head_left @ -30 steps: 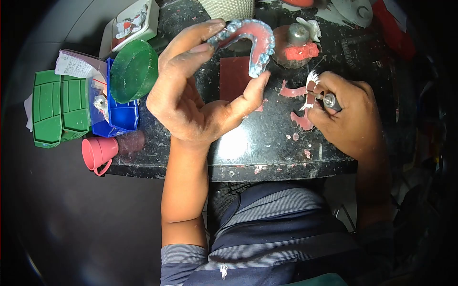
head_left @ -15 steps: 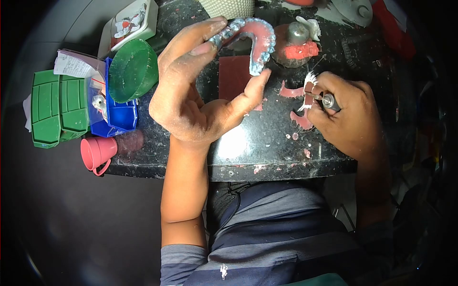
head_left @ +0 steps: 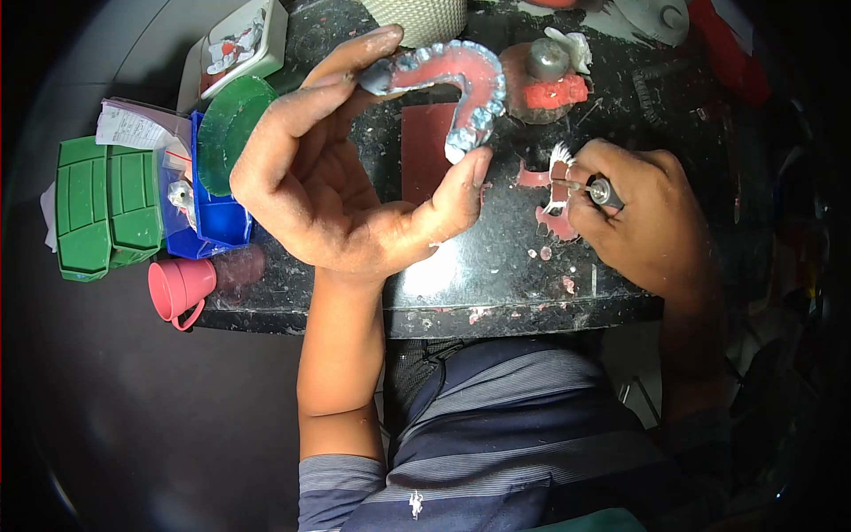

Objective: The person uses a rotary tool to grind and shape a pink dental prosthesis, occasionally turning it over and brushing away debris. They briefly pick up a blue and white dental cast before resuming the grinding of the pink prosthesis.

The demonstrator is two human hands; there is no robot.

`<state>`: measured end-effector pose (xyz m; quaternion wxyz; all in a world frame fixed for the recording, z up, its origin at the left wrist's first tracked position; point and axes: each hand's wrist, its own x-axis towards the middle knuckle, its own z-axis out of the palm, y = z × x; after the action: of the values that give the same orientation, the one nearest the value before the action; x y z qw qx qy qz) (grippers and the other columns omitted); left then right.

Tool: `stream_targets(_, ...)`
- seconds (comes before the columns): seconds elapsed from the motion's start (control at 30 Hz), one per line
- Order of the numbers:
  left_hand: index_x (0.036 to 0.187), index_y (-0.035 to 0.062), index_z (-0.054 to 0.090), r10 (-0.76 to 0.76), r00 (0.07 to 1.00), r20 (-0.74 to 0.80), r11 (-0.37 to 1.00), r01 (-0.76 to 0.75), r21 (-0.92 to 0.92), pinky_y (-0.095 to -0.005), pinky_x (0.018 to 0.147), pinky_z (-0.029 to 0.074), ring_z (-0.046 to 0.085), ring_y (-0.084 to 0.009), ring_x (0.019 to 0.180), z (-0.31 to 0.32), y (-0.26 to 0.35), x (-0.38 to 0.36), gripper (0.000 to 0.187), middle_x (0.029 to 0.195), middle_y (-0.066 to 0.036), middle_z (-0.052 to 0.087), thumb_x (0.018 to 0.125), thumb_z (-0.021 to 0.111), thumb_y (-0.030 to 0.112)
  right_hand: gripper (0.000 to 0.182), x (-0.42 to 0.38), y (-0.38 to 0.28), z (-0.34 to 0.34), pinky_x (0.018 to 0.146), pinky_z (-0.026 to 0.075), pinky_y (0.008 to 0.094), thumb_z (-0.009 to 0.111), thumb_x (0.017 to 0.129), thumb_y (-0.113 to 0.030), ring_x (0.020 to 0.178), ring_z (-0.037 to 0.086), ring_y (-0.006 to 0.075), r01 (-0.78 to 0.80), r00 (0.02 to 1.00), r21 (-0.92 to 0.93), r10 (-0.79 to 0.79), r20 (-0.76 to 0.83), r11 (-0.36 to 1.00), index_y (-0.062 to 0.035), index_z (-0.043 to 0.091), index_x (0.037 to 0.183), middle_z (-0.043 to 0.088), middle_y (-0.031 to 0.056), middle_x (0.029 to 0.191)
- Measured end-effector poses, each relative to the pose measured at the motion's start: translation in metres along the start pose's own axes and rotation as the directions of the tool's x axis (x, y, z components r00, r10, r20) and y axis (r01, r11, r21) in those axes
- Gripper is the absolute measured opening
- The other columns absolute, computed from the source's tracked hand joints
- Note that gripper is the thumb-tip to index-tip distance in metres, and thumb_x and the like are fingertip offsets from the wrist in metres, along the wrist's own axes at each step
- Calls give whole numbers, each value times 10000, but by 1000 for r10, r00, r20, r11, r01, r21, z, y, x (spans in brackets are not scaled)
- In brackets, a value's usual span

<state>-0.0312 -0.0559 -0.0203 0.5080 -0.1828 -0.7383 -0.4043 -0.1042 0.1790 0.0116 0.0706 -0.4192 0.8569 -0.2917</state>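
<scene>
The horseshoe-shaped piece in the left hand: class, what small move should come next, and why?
Probably bring the brush-tipped tool in the right hand towards the horseshoe-shaped piece. The left hand grips that piece between thumb and fingers, leaving much of its surface exposed, while the tool's bristles are apart from it.

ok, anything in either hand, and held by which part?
Left hand: denture-like arch, grip spanning its two ends. Right hand: brush-tipped tool, held by its handle just behind the brush.
</scene>
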Motion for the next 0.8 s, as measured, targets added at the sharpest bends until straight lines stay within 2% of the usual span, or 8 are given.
stream_targets(0.17,1319,22,312,-11,1000,-21,998,10,-65,-403,898,606,623,-413,1163,5,-2,-1,746,1219,-346,573,785,831,68,73,-2,0,2,581,522,358,662,789,-9,635,691,297,21,999,26,-21,-26,999,-2,638,857,676,147,735)
stream_targets(0.23,1337,16,300,-15,999,-52,995,10,-97,-398,866,620,626,-422,1153,6,-2,-1,757,1203,-348,576,790,821,57,237,-3,-1,-1,764,497,428,789,764,-201,745,655,326,-102,993,-14,102,54,995,-50,672,902,673,112,725)
stream_targets(0.37,1314,-5,359,-6,998,-69,983,-7,-183,-393,877,605,630,-402,1144,8,-2,-1,693,1225,-370,564,795,815,51,223,-3,0,-1,774,494,425,785,758,-194,690,651,301,-15,1000,36,15,12,999,-64,668,898,669,87,734)
stream_targets(0.43,1237,-47,455,-266,964,7,885,247,-394,-388,887,586,626,-373,1146,5,3,-2,535,1257,-399,542,837,783,89,162,-1,-2,-1,508,446,285,798,775,-56,527,612,167,181,976,43,-175,-126,982,-27,652,840,656,86,695)
stream_targets(0.5,1146,-79,529,-379,916,133,820,399,-411,-392,917,542,624,-364,1135,0,8,1,422,1264,-432,524,936,668,260,187,1,-4,0,497,426,265,824,758,-41,507,570,127,223,961,91,-203,-187,971,-28,664,853,614,58,656)
stream_targets(0.63,1148,-65,530,-416,847,330,643,531,-552,-397,923,521,613,-393,1147,-1,10,0,362,1311,-444,480,971,572,248,275,1,-14,-4,486,387,209,866,705,30,497,492,42,322,910,149,-261,-323,935,-14,691,913,497,-9,584)
stream_targets(0.7,1286,-52,445,-410,823,393,580,568,-584,-453,959,505,600,-437,1159,3,15,1,455,1344,-458,440,973,581,249,332,4,-16,0,496,406,221,879,676,30,486,475,59,363,876,88,-308,-372,928,-13,696,949,438,-23,567)
stream_targets(0.8,1516,8,129,-437,802,407,429,584,-690,-546,1033,458,545,-524,1223,12,24,1,832,1366,-493,386,946,651,318,345,3,-16,-1,529,475,274,881,644,27,485,528,111,453,822,40,-400,-404,890,-23,702,936,550,5,583)
